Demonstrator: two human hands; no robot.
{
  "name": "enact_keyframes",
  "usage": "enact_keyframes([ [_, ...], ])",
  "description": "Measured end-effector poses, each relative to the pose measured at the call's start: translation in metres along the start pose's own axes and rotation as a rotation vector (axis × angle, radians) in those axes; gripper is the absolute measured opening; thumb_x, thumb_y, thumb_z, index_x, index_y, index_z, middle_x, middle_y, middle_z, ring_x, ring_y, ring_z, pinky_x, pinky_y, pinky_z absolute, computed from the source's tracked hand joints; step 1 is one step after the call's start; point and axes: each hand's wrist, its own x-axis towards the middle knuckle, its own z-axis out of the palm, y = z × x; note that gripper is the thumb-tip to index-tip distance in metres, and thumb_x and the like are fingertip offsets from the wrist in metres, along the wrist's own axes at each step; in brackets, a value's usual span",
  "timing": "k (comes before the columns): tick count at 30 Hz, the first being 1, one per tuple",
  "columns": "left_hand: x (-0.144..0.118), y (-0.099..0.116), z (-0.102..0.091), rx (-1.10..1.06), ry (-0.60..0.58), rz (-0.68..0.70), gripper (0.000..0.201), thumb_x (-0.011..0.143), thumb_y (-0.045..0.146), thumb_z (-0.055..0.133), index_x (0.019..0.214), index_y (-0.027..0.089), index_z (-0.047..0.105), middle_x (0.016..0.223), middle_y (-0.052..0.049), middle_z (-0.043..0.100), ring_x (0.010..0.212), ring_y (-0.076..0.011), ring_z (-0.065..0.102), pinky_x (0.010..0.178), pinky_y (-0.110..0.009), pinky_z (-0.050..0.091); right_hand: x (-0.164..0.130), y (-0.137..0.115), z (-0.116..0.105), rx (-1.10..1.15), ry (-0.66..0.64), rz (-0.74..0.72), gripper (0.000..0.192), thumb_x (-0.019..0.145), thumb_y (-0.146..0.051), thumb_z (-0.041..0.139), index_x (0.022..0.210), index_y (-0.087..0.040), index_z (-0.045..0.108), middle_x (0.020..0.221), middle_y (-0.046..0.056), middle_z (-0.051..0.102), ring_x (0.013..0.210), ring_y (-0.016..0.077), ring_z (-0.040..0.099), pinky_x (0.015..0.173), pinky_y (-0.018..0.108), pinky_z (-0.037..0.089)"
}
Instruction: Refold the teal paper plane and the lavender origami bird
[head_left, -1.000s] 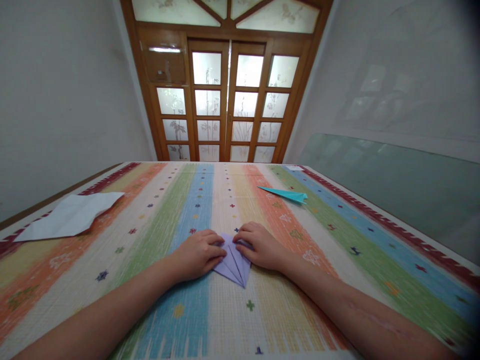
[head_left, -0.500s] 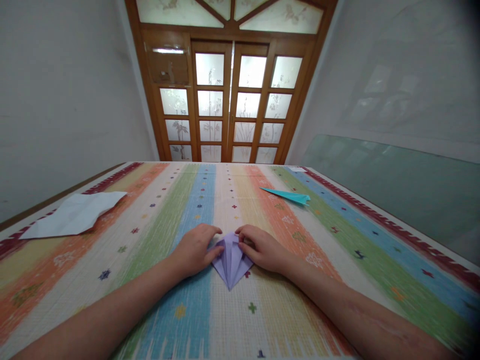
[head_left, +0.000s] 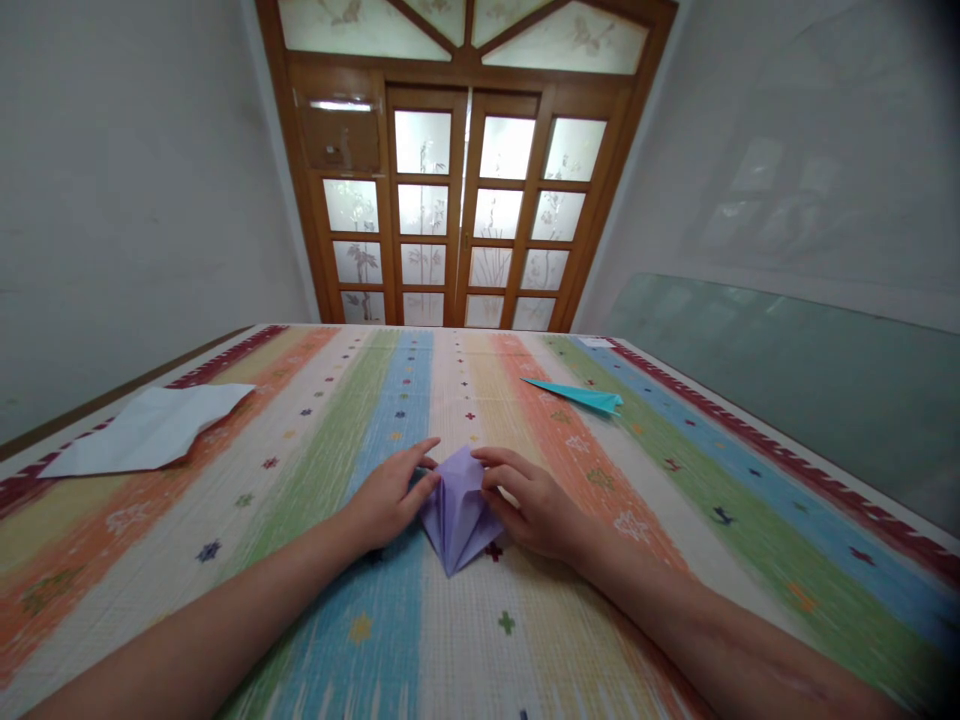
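A purple origami paper (head_left: 459, 510), creased into a kite-like shape with its point toward me, sits on the striped tablecloth between both hands. My left hand (head_left: 390, 495) has its thumb and a finger closed on the paper's left edge, while the index finger sticks up off it. On the opposite side, my right hand (head_left: 532, 500) pinches the upper right part, thumb over the paper and fingertips near its top corner. The layers look slightly raised and fanned open. Parts of both side edges are hidden by my fingers.
A turquoise folded paper (head_left: 581, 394), long and pointed, lies beyond my right hand. To the far left rests a white sheet (head_left: 150, 425). A striped tablecloth (head_left: 300, 560) covers the table, and wooden glazed doors (head_left: 463, 200) stand behind it.
The purple paper has tilted and its top corner now rises higher, showing more of the upper flap. My left index finger has lifted away. My right hand has shifted slightly right.
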Motion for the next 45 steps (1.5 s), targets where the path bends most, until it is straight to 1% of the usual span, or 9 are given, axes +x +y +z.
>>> enact_keyframes([
  [7,0.005,-0.002,-0.001,-0.466,-0.154,-0.197,0.059,0.088,0.043,0.059,0.139,0.017,0.043,0.077,0.002,0.059,0.063,-0.0116,0.053,0.056,-0.022,0.039,-0.001,-0.002,0.000,-0.012,-0.020,-0.040,0.011,0.091,-0.015,0.051,0.096,-0.023,0.055,0.133,0.013,0.054,0.122,0.0233,0.053,0.097,0.043,0.049],
  [12,0.007,-0.006,0.002,-0.648,-0.198,-0.315,0.061,0.079,0.041,0.070,0.132,0.016,0.052,0.076,0.000,0.062,0.059,-0.0111,0.053,0.055,-0.022,0.040,0.002,-0.002,0.002,-0.005,-0.049,0.069,0.008,0.091,-0.021,0.055,0.099,-0.023,0.057,0.142,0.013,0.047,0.131,0.0266,0.045,0.104,0.048,0.042],
  [14,0.007,-0.008,0.003,-0.694,-0.209,-0.342,0.060,0.078,0.041,0.072,0.130,0.016,0.055,0.079,-0.001,0.065,0.062,-0.0123,0.057,0.058,-0.023,0.043,0.000,0.003,0.005,0.050,-0.044,0.133,0.029,0.090,-0.026,0.059,0.118,-0.023,0.052,0.143,0.015,0.045,0.133,0.0275,0.044,0.104,0.049,0.043],
  [17,0.009,-0.010,0.001,-0.763,-0.211,-0.376,0.056,0.076,0.040,0.074,0.125,0.017,0.059,0.090,-0.005,0.070,0.069,-0.0149,0.062,0.063,-0.026,0.048,-0.003,0.013,0.011,0.120,-0.092,0.215,0.071,0.088,-0.037,0.064,0.147,-0.024,0.027,0.146,0.018,0.041,0.134,0.0285,0.042,0.104,0.049,0.043],
  [19,0.010,-0.010,0.000,-0.793,-0.212,-0.385,0.051,0.075,0.039,0.075,0.119,0.017,0.062,0.097,-0.007,0.071,0.075,-0.0165,0.065,0.067,-0.027,0.049,-0.005,0.019,0.013,0.125,-0.149,0.254,0.079,0.088,-0.042,0.063,0.152,-0.024,0.020,0.147,0.018,0.041,0.135,0.0285,0.042,0.108,0.051,0.039],
  [28,0.011,-0.012,0.002,-0.718,-0.220,-0.367,0.038,0.078,0.047,0.069,0.097,0.014,0.063,0.078,-0.003,0.066,0.062,-0.0119,0.057,0.055,-0.021,0.040,0.003,0.025,0.017,0.161,-0.207,0.221,0.031,0.095,-0.043,0.052,0.116,-0.022,0.064,0.128,0.011,0.062,0.131,0.0264,0.046,0.110,0.050,0.035],
  [35,0.012,-0.015,0.004,-0.648,-0.224,-0.352,0.036,0.078,0.046,0.067,0.093,0.014,0.059,0.073,0.000,0.060,0.059,-0.0106,0.051,0.053,-0.021,0.034,0.005,0.027,0.016,0.195,-0.189,0.223,0.028,0.093,-0.044,0.056,0.103,-0.020,0.068,0.128,0.011,0.061,0.129,0.0244,0.048,0.107,0.044,0.037],
  [40,0.020,-0.016,0.005,-0.566,-0.271,-0.401,0.035,0.074,0.046,0.068,0.085,0.014,0.058,0.065,0.001,0.055,0.054,-0.0101,0.044,0.050,-0.021,0.028,0.014,0.024,0.014,0.267,-0.306,0.205,0.028,0.091,-0.042,0.057,0.086,-0.017,0.068,0.101,0.006,0.065,0.096,0.0198,0.060,0.091,0.034,0.045],
  [45,0.029,-0.017,0.003,-0.491,-0.268,-0.470,0.033,0.072,0.046,0.069,0.075,0.014,0.059,0.060,0.001,0.051,0.051,-0.0100,0.038,0.049,-0.022,0.025,0.017,0.029,0.021,0.385,-0.292,0.375,0.028,0.091,-0.041,0.055,0.090,-0.017,0.068,0.094,0.004,0.066,0.083,0.0176,0.059,0.076,0.028,0.045],
])
